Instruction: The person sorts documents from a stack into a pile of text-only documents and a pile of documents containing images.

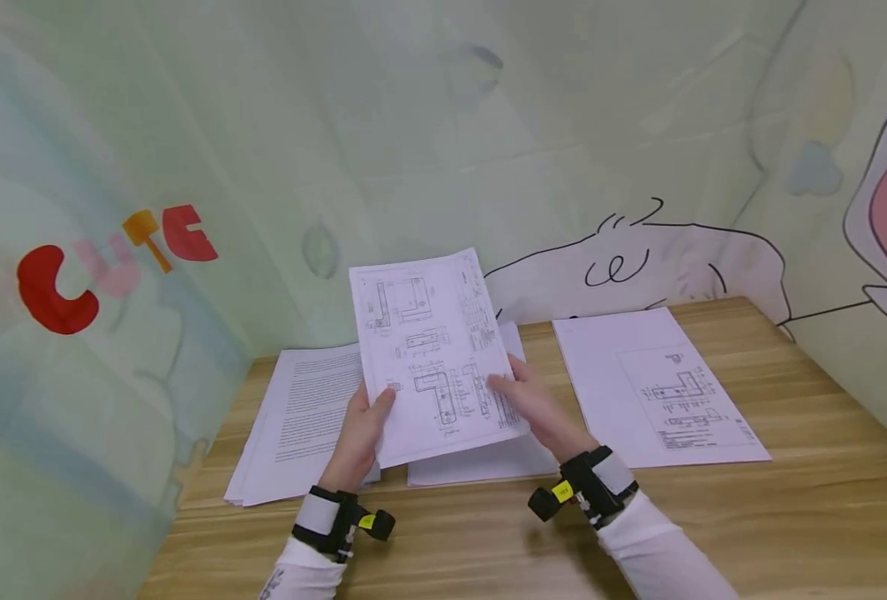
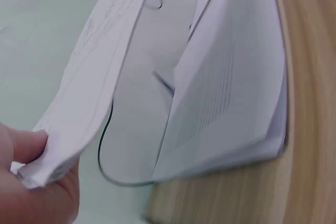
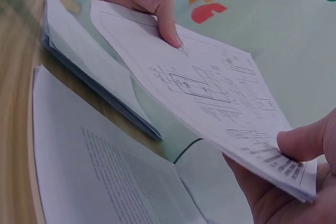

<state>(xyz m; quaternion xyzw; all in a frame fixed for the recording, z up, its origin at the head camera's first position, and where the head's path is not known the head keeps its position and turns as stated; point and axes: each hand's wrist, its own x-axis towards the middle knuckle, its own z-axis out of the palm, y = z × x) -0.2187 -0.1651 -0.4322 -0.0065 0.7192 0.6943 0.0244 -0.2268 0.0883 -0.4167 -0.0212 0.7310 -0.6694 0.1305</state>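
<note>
Both hands hold a thin stack of paper sheets (image 1: 428, 333) up over the table, its top sheet printed with technical line drawings. The left hand (image 1: 361, 429) grips the stack's left edge, thumb on top and fingers beneath. On the opposite edge the right hand (image 1: 544, 408) pinches it the same way, the thumb (image 3: 302, 142) lying across the print. Several layered edges show along the stack's side in the right wrist view. Below the held sheets lies a middle paper pile (image 1: 481, 471), mostly covered by them in the head view.
A pile of text-printed pages (image 1: 316, 408) lies at the left of the wooden table (image 1: 473, 542), its edges uneven. At the right sits another pile with a drawing on top (image 1: 601, 375). A printed fabric backdrop (image 1: 413, 150) rises behind the table.
</note>
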